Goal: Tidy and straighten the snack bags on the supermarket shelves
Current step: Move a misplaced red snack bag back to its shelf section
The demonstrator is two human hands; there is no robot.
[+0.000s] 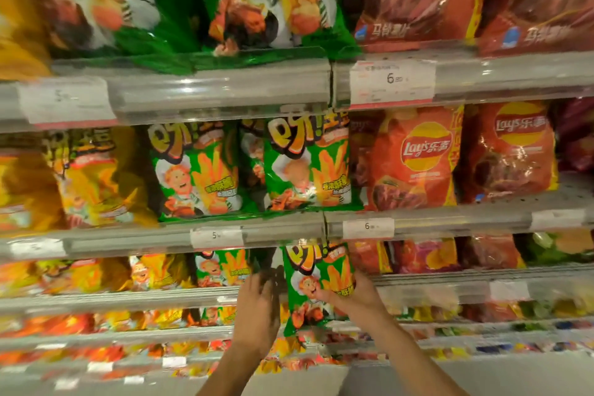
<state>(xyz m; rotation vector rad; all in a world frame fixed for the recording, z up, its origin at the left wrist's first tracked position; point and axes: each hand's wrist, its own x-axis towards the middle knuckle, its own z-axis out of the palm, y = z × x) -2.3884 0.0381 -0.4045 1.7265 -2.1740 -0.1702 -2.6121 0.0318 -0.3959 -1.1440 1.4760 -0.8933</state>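
In the lower middle of the frame my right hand [350,297] is clamped on the right edge of a green snack bag [316,283], its long axis upright before the shelf [180,299], while my left hand [257,309], fingers spread and empty, reaches just left of it.

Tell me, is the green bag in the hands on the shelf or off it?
Off. The right hand holds the green bag in front of the shelf edge.

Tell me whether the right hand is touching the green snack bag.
Touching. The head view shows the right hand gripping the green snack bag, thumb pressed across its front.
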